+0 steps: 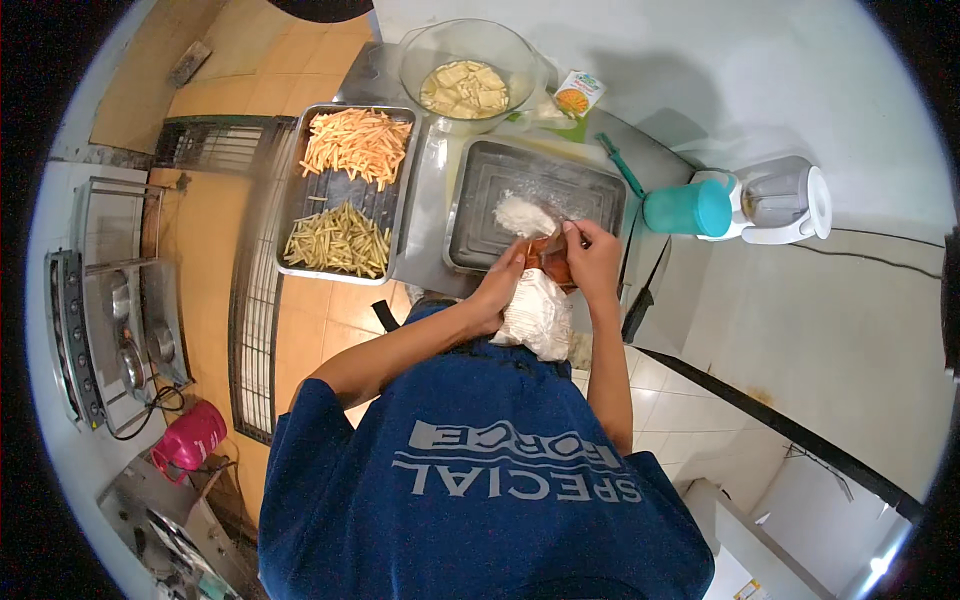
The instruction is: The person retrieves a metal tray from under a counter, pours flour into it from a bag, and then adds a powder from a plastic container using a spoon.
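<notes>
My left hand [500,287] and my right hand [596,258] both grip a plastic bag of white powder [540,312] with a red-brown panel, held against my front at the counter's edge. The left fingers are closed on its left side, the right fingers pinch its upper right. Just beyond the bag, a small heap of white powder [522,214] lies in a grey metal tray [610,182], with a light dusting around it. The bag's mouth is partly hidden by my fingers.
Left of it, another metal tray [398,255] holds orange sticks [355,145] and pale green sticks [340,240]. Behind stand a glass bowl [518,60] of pale slices and a small packet [578,94]. At right are a teal-handled utensil [622,164], teal container [688,208], blender [785,203] and dark-handled knife [638,312].
</notes>
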Motion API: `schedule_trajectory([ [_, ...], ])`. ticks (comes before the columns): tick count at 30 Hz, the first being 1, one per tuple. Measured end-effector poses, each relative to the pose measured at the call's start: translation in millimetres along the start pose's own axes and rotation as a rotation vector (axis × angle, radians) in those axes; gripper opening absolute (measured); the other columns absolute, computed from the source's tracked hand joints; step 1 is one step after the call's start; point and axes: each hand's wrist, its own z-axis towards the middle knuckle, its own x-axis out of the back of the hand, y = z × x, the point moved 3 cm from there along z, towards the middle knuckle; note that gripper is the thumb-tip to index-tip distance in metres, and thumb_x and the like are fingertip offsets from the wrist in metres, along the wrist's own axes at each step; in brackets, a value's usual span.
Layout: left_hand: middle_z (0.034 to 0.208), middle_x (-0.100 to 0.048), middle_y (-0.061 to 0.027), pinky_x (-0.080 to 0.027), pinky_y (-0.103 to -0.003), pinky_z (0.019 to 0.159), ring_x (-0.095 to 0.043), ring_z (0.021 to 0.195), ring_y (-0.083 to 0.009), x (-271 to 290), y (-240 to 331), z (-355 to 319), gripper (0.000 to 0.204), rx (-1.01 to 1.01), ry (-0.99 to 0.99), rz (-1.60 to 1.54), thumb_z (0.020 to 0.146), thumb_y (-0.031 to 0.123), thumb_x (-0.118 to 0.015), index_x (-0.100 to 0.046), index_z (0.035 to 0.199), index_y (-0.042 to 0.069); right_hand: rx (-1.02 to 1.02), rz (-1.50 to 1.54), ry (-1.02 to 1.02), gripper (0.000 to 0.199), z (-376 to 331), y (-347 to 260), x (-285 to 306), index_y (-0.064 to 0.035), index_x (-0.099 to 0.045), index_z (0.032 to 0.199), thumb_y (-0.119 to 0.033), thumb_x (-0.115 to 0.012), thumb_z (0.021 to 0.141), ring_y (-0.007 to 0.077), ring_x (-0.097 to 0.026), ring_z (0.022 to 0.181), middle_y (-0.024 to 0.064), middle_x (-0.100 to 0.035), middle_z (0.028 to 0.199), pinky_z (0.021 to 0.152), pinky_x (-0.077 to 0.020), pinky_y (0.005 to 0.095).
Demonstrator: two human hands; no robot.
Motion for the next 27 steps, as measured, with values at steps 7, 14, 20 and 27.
schedule_trajectory([
  [7, 0.133, -0.057, -0.0092, -0.057, -0.04, 0.09, -0.064, 0.111, -0.022, 7.0, -0.5, -8.6, 0.045, -0.083, -0.077, -0.15, 0.11, 0.026, -0.034, -0.032, 0.153, 0.013, 0.106, 0.031, -0.034, 0.024, -4.6, -4.5, -16.2, 0.0002, -0.074, 0.091, -0.023, -0.068, 0.091, 0.0357, -0.07, 0.071, 0.0206, -0.07, 0.08, 0.066, -0.0521, 0.0388],
  [14, 0.12, -0.064, -0.0084, -0.059, -0.038, 0.083, -0.067, 0.096, -0.0194, 5.3, 2.3, -16.9, 0.042, -0.138, -0.047, -0.133, 0.11, 0.025, -0.034, -0.037, 0.15, 0.012, 0.077, 0.059, 0.016, 0.021, -9.2, -4.6, -18.7, -0.0002, -0.073, 0.089, -0.021, -0.069, 0.09, 0.0335, -0.07, 0.071, 0.0198, -0.071, 0.08, 0.066, -0.052, 0.0392],
  [20, 0.12, -0.064, -0.0092, -0.058, -0.037, 0.083, -0.067, 0.098, -0.0193, -0.6, -6.9, -4.4, 0.041, -0.153, -0.071, -0.074, 0.11, 0.025, -0.034, -0.04, 0.148, 0.01, 0.1, 0.049, 0.105, 0.024, -12.4, 9.0, -2.9, 0.0056, -0.07, 0.09, -0.018, -0.067, 0.093, 0.016, -0.065, 0.068, 0.0146, -0.07, 0.075, 0.069, -0.0506, 0.0308],
  [27, 0.111, -0.063, -0.0066, -0.053, -0.031, 0.079, -0.061, 0.091, -0.0142, -27.5, -23.4, 10.4, 0.036, -0.091, -0.088, -0.009, 0.109, 0.023, -0.04, -0.047, 0.14, 0.006, -0.006, 0.063, 0.077, 0.024, -20.2, 47.1, 23.0, 0.0034, -0.071, 0.091, -0.02, -0.067, 0.093, 0.0251, -0.069, 0.072, 0.0177, -0.071, 0.08, 0.07, -0.0516, 0.0361],
])
